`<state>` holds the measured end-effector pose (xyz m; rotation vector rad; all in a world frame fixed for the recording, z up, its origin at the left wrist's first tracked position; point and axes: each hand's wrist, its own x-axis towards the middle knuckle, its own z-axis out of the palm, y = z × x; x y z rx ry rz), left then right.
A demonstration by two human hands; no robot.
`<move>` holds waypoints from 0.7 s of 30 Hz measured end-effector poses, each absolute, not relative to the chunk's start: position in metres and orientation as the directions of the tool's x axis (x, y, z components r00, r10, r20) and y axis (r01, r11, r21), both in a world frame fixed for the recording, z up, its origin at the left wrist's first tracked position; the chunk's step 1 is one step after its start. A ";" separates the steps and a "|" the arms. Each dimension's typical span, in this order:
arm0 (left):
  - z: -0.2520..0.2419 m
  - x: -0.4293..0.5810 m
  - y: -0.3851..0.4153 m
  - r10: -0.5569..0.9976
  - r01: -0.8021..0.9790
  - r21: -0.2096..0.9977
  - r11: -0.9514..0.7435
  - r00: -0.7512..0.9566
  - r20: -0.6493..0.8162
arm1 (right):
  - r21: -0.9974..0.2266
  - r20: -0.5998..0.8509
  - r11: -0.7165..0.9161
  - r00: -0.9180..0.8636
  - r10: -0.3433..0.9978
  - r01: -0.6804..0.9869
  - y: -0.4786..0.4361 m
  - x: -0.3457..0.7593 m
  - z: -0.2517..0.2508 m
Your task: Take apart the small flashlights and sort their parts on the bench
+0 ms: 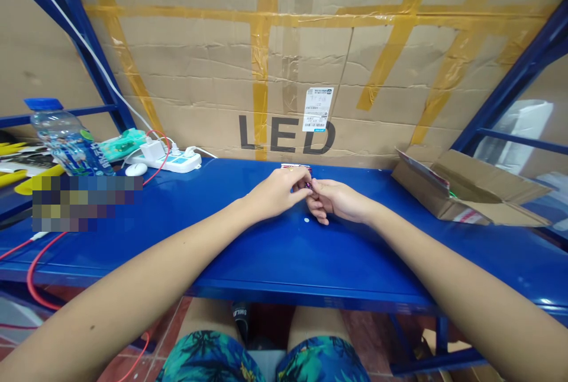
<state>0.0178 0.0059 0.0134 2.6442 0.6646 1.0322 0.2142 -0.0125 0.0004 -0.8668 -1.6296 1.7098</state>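
My left hand (281, 191) and my right hand (339, 200) meet over the middle of the blue table. Between their fingertips is a small shiny purple piece (309, 185), mostly covered, so its kind cannot be made out. My left thumb and fingers close on it from the left. On the other side, my right thumb and forefinger pinch it, with the other right fingers curled below. Just behind my left hand shows the edge of a flat item with white and dark red stripes (296, 165), partly hidden by the hand.
The blue table (275, 252) backs onto a large taped LED carton (199, 74). An opened cardboard box (461, 193) stands at right. At left are a blue-capped bottle (66, 139), a white power strip (177, 161), a white mouse (135, 170) and a red cable (32, 275).
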 end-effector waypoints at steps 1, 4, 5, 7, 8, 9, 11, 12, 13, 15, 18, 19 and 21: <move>0.013 0.018 0.006 0.486 0.330 0.359 -0.873 0.642 0.593 | -0.999 -0.037 -0.042 -0.594 0.804 0.006 -0.013 0.214 0.001; 0.013 0.018 0.007 0.485 0.328 0.357 -0.874 0.623 0.614 | -0.998 0.032 0.058 -0.580 0.814 0.026 -0.013 0.214 0.002; 0.013 0.017 0.008 0.489 0.328 0.363 -0.872 0.617 0.617 | -0.993 0.062 0.107 -0.574 0.817 0.044 -0.013 0.214 0.003; 0.012 0.017 0.009 0.503 0.329 0.381 -0.864 0.599 0.624 | -0.970 0.112 0.213 -0.553 0.826 0.121 -0.013 0.214 0.003; 0.012 0.017 0.010 0.509 0.329 0.389 -0.860 0.589 0.627 | -0.947 0.132 0.265 -0.534 0.835 0.180 -0.013 0.213 0.003; 0.011 0.017 0.011 0.513 0.330 0.394 -0.858 0.584 0.629 | -0.915 0.154 0.317 -0.512 0.845 0.249 -0.013 0.212 0.002; 0.010 0.017 0.012 0.512 0.332 0.390 -0.859 0.581 0.633 | -0.833 0.209 0.406 -0.465 0.860 0.376 -0.014 0.209 0.001; 0.009 0.018 0.012 0.509 0.335 0.383 -0.861 0.580 0.636 | -0.800 0.236 0.435 -0.449 0.862 0.414 -0.014 0.208 0.001; 0.009 0.018 0.012 0.512 0.342 0.381 -0.859 0.578 0.636 | -0.779 0.260 0.454 -0.437 0.861 0.433 -0.015 0.207 0.000; 0.009 0.019 0.011 0.553 0.361 0.420 -0.833 0.564 0.613 | -0.771 0.288 0.470 -0.423 0.859 0.429 -0.015 0.205 -0.001; 0.011 0.020 0.008 0.659 0.334 0.588 -0.737 0.549 0.514 | -0.815 0.302 0.459 -0.417 0.857 0.354 -0.013 0.205 -0.003; 0.011 0.020 0.007 0.682 0.307 0.641 -0.703 0.546 0.487 | -0.838 0.303 0.447 -0.415 0.858 0.312 -0.012 0.205 -0.004; 0.011 0.021 0.006 0.698 0.249 0.703 -0.666 0.538 0.472 | -0.883 0.301 0.413 -0.405 0.863 0.224 -0.010 0.206 -0.007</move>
